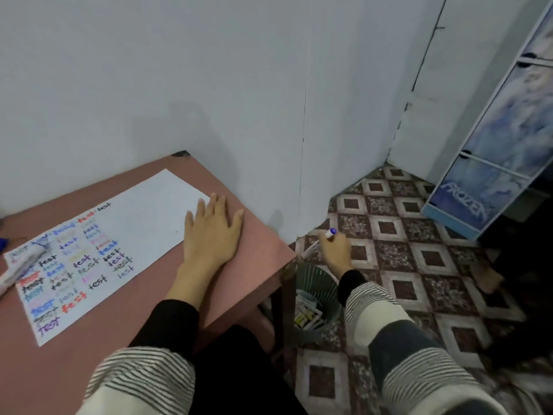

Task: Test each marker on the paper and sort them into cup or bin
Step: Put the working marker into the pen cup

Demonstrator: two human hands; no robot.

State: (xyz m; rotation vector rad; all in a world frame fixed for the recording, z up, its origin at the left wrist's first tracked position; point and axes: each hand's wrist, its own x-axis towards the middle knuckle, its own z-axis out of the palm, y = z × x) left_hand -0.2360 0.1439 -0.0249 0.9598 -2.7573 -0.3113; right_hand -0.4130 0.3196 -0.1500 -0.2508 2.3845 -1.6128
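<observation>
Her right hand gripped a marker above the bin; left hand lay flat. Released off-centre, it could hit the floor.

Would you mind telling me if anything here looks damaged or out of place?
Only small things: the table has a chipped, dark far corner, and a thin crack runs down the wall beside it. The paper lies flat.
</observation>
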